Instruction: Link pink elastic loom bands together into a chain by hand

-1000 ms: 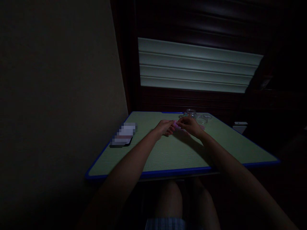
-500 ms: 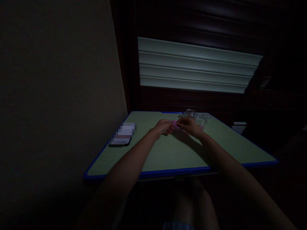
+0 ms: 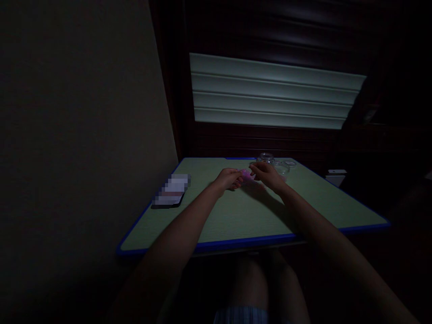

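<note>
Over the far half of the table, my left hand [image 3: 230,178] is closed, thumb and fingers pinching a small pink see-through thing [image 3: 247,174]. Its exact kind is too dark and small to tell. Just to the right, my right hand [image 3: 265,174] is curled, with thumb and fingertips drawn together beside the pink thing's upper right. Whether something tiny is between those fingertips cannot be made out. Behind my right hand stand a clear jar [image 3: 266,157] and a clear round container [image 3: 282,169], both partly covered by it.
The green tabletop [image 3: 209,225] has a raised blue edge. A flat phone-like item [image 3: 172,191], blurred out, lies at its left side. A clear round lid [image 3: 289,164] lies at the far right. Behind stands a dark slatted panel, with a wall close on the left.
My right hand has drawn slightly up and away from the pink thing, opening a small gap. The left hand keeps its hold. The view has shifted a little.
</note>
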`<action>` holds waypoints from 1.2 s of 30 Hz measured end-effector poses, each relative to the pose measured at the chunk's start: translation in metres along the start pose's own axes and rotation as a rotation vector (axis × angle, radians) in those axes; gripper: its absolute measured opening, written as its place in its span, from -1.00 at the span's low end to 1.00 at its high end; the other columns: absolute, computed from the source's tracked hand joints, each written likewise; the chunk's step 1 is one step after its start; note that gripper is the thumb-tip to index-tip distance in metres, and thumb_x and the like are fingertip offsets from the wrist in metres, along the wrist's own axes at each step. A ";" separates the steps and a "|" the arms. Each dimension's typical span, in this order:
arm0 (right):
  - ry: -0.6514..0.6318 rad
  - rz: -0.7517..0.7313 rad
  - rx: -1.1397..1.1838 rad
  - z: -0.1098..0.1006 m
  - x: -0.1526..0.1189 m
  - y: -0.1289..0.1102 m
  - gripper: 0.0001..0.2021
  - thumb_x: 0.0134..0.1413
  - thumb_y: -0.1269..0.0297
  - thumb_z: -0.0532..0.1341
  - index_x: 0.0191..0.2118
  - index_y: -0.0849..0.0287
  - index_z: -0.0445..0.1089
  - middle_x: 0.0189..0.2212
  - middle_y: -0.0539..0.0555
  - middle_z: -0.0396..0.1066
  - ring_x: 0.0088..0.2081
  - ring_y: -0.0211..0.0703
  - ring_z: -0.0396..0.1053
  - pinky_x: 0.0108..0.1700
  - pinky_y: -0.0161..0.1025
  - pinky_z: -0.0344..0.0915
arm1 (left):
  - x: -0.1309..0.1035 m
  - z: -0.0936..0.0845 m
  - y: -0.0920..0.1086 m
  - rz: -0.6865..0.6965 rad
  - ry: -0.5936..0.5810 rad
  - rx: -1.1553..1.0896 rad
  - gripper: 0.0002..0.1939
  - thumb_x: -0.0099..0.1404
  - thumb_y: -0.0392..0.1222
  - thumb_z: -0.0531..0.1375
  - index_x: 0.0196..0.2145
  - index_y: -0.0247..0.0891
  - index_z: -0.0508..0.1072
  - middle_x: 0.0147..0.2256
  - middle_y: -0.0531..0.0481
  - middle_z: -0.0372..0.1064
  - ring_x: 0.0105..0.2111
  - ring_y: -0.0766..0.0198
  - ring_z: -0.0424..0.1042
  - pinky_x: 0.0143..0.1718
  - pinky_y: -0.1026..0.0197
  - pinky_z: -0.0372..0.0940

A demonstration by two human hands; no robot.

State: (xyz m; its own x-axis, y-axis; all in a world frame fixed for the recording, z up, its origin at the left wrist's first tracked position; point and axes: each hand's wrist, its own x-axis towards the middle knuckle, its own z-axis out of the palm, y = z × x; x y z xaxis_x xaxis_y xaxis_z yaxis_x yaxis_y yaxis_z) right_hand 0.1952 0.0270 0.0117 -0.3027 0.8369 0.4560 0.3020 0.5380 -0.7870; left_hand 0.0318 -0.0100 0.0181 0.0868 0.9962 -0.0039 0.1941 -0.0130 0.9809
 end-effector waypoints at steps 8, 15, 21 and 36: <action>-0.028 -0.002 -0.016 -0.001 -0.001 -0.001 -0.66 -0.06 0.02 0.11 -0.39 0.27 0.31 -0.53 0.06 0.32 -0.54 -0.33 0.26 -0.50 -0.36 0.23 | 0.001 -0.001 -0.002 0.027 -0.001 0.031 -0.76 0.08 -0.05 0.14 -0.50 -0.32 0.34 -0.55 0.03 0.30 -0.65 0.49 0.23 -0.62 0.41 0.15; -0.077 0.048 -0.016 0.001 -0.005 -0.010 -0.72 -0.06 0.10 0.13 -0.38 0.26 0.31 -0.55 0.03 0.32 -0.56 -0.35 0.25 -0.52 -0.39 0.21 | 0.004 -0.001 -0.005 0.030 -0.007 0.045 -0.88 0.11 -0.20 0.09 -0.41 -0.31 0.35 -0.60 0.06 0.28 -0.65 0.47 0.24 -0.62 0.41 0.15; -0.103 0.044 -0.019 0.002 -0.004 -0.006 -0.73 -0.03 0.17 0.11 -0.29 0.29 0.31 -0.54 0.03 0.31 -0.55 -0.35 0.26 -0.51 -0.39 0.22 | 0.003 0.001 -0.005 0.036 -0.021 0.057 -0.90 0.12 -0.25 0.07 -0.45 -0.32 0.34 -0.57 0.06 0.29 -0.66 0.49 0.23 -0.62 0.40 0.14; -0.075 -0.034 -0.087 0.001 0.002 0.005 -0.76 -0.09 0.17 0.13 -0.45 0.29 0.33 -0.57 0.02 0.30 -0.56 -0.35 0.23 -0.49 -0.37 0.20 | 0.004 0.004 -0.008 0.180 0.040 0.172 -0.88 0.10 -0.24 0.08 -0.51 -0.34 0.34 -0.58 0.05 0.29 -0.66 0.49 0.22 -0.62 0.41 0.14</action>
State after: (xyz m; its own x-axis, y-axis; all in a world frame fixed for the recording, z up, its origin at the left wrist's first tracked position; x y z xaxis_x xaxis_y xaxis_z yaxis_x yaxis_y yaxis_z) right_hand 0.1950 0.0311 0.0085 -0.3802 0.8098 0.4468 0.3670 0.5755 -0.7308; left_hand 0.0345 -0.0066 0.0096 0.0967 0.9790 0.1793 0.3431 -0.2019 0.9173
